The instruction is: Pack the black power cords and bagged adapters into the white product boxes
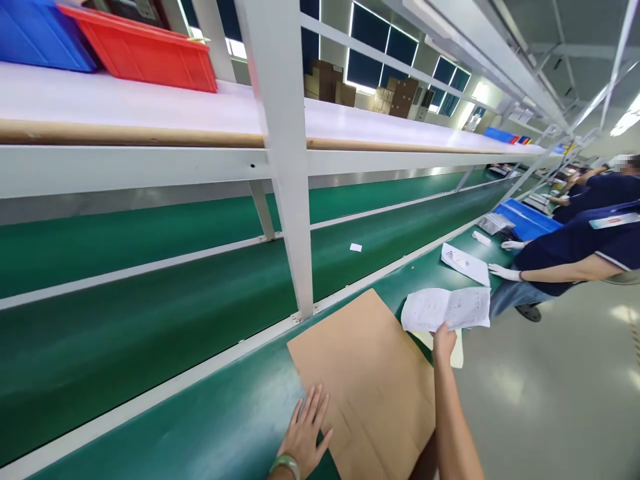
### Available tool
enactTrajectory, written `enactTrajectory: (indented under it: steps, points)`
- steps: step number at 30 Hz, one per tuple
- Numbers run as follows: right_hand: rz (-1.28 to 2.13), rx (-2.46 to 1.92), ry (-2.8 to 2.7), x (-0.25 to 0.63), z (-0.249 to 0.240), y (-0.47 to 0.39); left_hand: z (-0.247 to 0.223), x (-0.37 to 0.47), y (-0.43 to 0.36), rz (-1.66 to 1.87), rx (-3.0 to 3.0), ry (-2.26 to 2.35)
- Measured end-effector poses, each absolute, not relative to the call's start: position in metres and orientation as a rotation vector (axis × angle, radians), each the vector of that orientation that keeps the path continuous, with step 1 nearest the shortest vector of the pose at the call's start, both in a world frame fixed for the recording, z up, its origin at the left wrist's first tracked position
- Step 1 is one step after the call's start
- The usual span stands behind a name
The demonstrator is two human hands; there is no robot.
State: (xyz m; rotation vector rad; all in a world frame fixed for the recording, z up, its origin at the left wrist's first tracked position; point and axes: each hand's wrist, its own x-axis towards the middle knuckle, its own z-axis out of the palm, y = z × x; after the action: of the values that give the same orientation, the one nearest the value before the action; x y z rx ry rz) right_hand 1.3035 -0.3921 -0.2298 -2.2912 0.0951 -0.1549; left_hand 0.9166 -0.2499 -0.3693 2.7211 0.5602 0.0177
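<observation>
A large sheet of brown cardboard (370, 380) lies on the green bench top in front of me. My left hand (305, 430), with a green bangle at the wrist, rests flat with fingers spread at the cardboard's left edge. To the right, my right hand (444, 343) grips the lower edge of a creased white paper sheet (425, 310) with print or writing too small to read. Beneath that hand, pale yellowish paper (457, 353) shows at the bench edge, partly hidden by the arm and the sheet.
A green conveyor belt (200, 300) runs beyond the bench, with a small white label (355, 247) on it. A white post (285, 167) carries a shelf with a red bin (145, 50). At right, a co-worker (565, 257) in white gloves stands by papers (465, 263) and a blue bin (530, 220).
</observation>
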Motion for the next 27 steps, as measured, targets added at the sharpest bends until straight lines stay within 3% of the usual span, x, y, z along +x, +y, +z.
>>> enactTrajectory:
  steps: [6, 11, 16, 21, 24, 27]
  points:
    - [-0.055, -1.748, 0.143, 1.147, -0.133, -0.409, -0.331, 0.914, -0.255, 0.053, 2.441, 0.631]
    - [0.197, -1.322, 0.101, 1.013, -0.049, -0.400, -0.215, 0.893, -0.300, 0.132, 1.952, 0.443]
    - [0.393, -1.556, -0.091, 0.921, -0.012, -0.388, -0.119, 0.874, -0.309, 0.547, 1.545, 0.614]
    - [0.484, -1.991, -0.990, 0.873, 0.036, -0.386, -0.077, 0.834, -0.260, 0.736, 0.989, 0.614]
    - [0.334, -2.018, -1.329, 0.862, 0.073, -0.395, -0.054, 0.798, -0.237, 0.751, 0.728, 0.579]
    - [0.109, -2.144, -1.315, 0.854, 0.093, -0.411, -0.035, 0.756, -0.227, 0.680, 0.525, 0.560]
